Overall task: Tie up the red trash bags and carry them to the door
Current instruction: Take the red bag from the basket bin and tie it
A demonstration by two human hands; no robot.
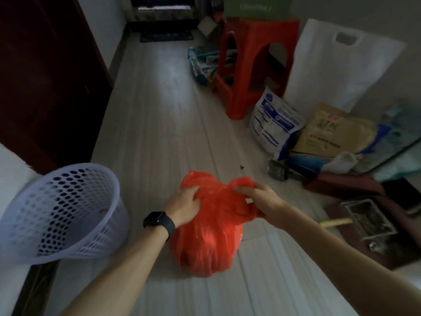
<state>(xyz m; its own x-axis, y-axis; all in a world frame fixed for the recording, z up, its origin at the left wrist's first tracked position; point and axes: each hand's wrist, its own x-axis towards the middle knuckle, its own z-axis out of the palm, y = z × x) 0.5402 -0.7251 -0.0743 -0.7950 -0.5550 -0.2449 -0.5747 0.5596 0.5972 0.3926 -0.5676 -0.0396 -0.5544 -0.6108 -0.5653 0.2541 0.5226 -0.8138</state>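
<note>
A full red trash bag (206,242) stands on the pale wooden floor in front of me, low in the middle of the view. My left hand (184,207), with a black watch on its wrist, grips the left flap of the bag's top. My right hand (259,199) pinches the right flap, which is bunched up between its fingers. Both flaps meet above the bag's bulging body. The bag's contents are hidden.
A white perforated waste basket (61,213) stands at the left, close to the bag. A red plastic stool (252,65), a white bag (341,67) and several packets line the right wall. A dark door (45,76) is on the left. A corridor runs ahead.
</note>
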